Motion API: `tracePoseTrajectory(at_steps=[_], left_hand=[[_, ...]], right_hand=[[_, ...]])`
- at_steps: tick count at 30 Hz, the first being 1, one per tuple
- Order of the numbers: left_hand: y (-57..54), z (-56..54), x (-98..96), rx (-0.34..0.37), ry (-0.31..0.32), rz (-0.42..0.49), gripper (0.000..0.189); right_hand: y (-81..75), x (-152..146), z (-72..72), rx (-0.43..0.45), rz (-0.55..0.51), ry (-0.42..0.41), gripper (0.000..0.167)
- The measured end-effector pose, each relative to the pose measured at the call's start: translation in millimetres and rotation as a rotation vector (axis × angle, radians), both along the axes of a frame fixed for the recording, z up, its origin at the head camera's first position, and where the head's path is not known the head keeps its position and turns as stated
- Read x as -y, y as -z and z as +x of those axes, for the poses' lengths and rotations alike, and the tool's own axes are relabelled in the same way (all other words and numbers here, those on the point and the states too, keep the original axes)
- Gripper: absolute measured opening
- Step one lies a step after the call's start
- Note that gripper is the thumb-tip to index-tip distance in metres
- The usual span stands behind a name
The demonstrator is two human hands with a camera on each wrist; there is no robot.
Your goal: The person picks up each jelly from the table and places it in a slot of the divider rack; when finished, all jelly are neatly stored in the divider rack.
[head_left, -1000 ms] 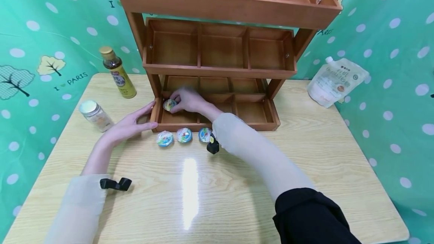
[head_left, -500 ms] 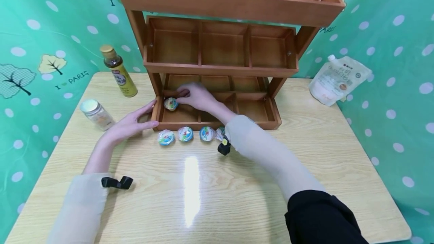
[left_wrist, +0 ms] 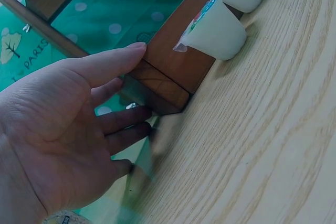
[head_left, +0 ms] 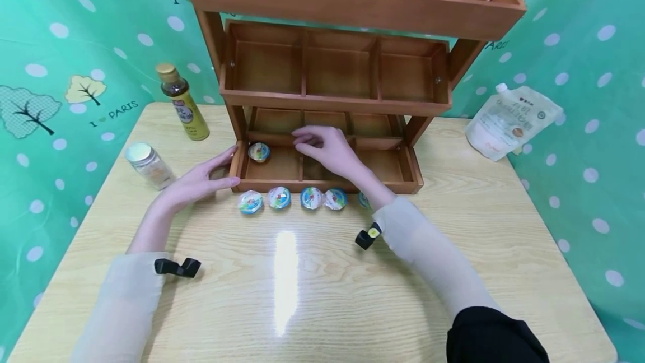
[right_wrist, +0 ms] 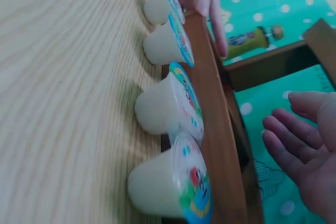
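A small jelly cup (head_left: 259,152) with a printed lid sits in the left compartment of the bottom tray (head_left: 327,186) of a brown wooden rack. My right hand (head_left: 330,150) hovers over the tray's middle compartment, fingers loosely extended and nothing in them. At the tray's left end rests my left hand (head_left: 199,180), its thumb at the front corner and fingers spread along the side. Several more jelly cups (head_left: 279,198) stand in a row on the table before the tray, white with blue-rimmed lids in the right wrist view; my right forearm partly covers the rightmost.
Above the bottom tray, the rack has a middle tray (head_left: 337,103) and a top tray (head_left: 353,7), both divided into three. A yellow-labelled bottle (head_left: 188,113) and a white-lidded jar (head_left: 149,166) stand to the left. A white spouted pouch (head_left: 511,122) stands at right.
My right hand has let go of the jelly cup in the left compartment and drawn away to the right. The left hand stays on the tray's end.
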State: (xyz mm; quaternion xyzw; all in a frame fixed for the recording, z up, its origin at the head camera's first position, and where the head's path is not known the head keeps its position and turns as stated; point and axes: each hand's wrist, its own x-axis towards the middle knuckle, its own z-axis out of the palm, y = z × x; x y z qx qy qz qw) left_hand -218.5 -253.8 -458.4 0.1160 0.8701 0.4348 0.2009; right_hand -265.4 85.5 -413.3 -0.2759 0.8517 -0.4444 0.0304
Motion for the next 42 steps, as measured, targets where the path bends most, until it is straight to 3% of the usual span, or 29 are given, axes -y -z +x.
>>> tracePoseTrajectory(at_steps=[17, 26, 34, 42], left_hand=[[-4.5, -0.1, 1.1, 0.008, -0.001, 0.001, 0.083], [-1.5, -1.5, 1.5, 0.005, 0.009, -0.005, 0.087], [-2.7, 0.9, 1.4, -0.002, 0.006, -0.002, 0.086], [-4.3, 1.0, -1.5, 0.001, 0.009, -0.001, 0.087]], right_hand=[[-5.4, -64.3, 43.6, -0.021, -0.166, 0.073, 0.024], [0.3, -90.1, 63.7, -0.04, -0.174, 0.105, 0.022], [12.1, -105.3, 76.8, -0.049, -0.102, 0.137, 0.022], [24.0, -120.9, 91.0, -0.118, -0.099, 0.189, 0.023]])
